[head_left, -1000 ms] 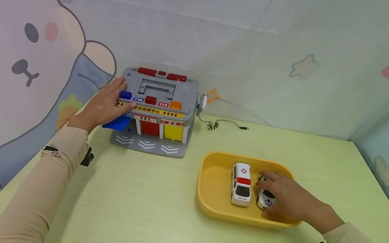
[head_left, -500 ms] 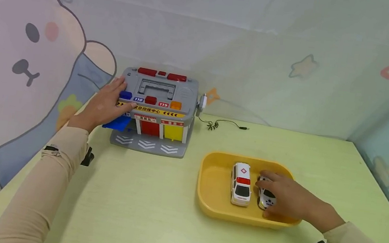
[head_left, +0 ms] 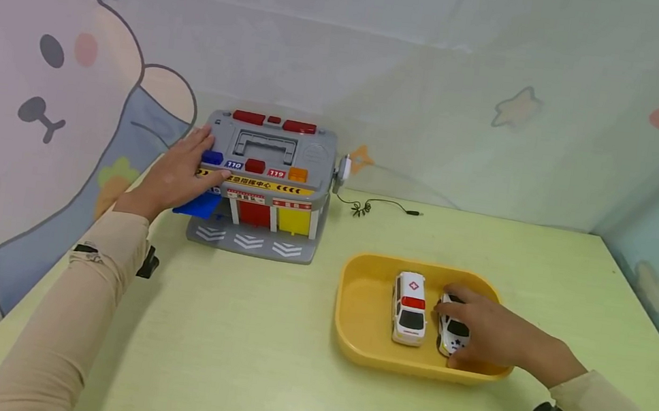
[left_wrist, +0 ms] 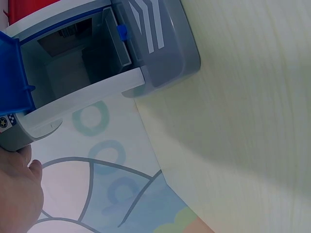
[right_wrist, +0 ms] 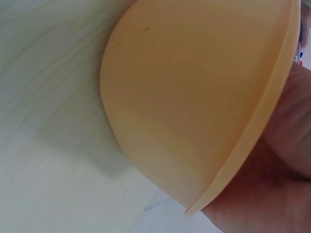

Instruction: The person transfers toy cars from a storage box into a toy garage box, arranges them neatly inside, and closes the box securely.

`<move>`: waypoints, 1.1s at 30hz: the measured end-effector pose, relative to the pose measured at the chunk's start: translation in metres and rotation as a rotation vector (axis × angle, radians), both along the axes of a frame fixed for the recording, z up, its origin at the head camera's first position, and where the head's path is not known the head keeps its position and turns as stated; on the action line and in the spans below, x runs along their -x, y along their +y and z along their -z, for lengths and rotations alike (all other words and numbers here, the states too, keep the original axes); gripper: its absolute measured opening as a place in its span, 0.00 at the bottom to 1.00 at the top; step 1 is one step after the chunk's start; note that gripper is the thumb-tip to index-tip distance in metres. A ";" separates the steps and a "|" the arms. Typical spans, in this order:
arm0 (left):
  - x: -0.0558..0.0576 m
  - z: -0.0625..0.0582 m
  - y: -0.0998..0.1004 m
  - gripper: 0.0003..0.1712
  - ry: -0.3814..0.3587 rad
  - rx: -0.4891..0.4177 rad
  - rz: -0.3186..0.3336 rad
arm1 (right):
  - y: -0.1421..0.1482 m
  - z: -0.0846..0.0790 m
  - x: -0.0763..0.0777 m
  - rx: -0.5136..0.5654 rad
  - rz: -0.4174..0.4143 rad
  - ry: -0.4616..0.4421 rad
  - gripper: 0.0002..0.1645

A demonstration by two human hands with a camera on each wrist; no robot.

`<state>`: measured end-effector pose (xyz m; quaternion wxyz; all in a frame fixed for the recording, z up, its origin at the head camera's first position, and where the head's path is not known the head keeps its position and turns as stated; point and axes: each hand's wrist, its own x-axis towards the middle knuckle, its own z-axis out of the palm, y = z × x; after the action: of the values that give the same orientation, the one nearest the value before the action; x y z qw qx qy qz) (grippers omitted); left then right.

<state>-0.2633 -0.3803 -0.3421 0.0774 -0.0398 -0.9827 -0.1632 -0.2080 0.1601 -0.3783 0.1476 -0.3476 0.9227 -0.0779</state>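
Note:
My left hand (head_left: pixel 176 173) rests on the left corner of a grey toy rescue station (head_left: pixel 316 149), fingers stretched along its top. Below the palm, the station's blue door (head_left: pixel 198 204) is swung up; the left wrist view looks into the hollow bay (left_wrist: pixel 68 68) behind it. Red and yellow doors beside it are down. On the right, my right hand (head_left: pixel 493 332) reaches into a yellow bin (head_left: pixel 361 319) and holds a white toy police car (head_left: pixel 454 334) between fingers and thumb, hiding part of it. A white toy ambulance (head_left: pixel 411 305) lies to its left in the bin.
A thin black cable (head_left: pixel 391 203) with a plug lies to the right of the station. The pale table (head_left: pixel 224 357) ends at a printed cloth backdrop (head_left: pixel 417 93). In the right wrist view, the bin's wall (right_wrist: pixel 194 97) fills most of the picture.
The head view has shifted very slightly. Both hands stay nearly where they were, the left on the station and the right at the police car.

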 end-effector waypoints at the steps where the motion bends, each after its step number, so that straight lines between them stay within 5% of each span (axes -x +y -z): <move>1: 0.001 -0.001 0.000 0.52 0.003 0.000 0.001 | 0.000 -0.001 0.000 -0.001 0.003 -0.007 0.42; 17: 0.004 -0.001 0.001 0.52 0.027 -0.010 0.029 | 0.004 -0.004 0.002 0.003 -0.018 0.042 0.31; 24: 0.003 -0.001 0.001 0.52 0.034 -0.014 0.034 | 0.002 -0.030 0.000 0.026 -0.056 0.116 0.23; 33: 0.003 0.005 -0.003 0.53 0.043 -0.015 0.034 | -0.030 -0.064 -0.009 0.099 -0.171 0.163 0.30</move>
<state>-0.2666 -0.3831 -0.3467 0.0959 -0.0593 -0.9788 -0.1710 -0.1987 0.1300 -0.3141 0.0610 -0.4370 0.8936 -0.0820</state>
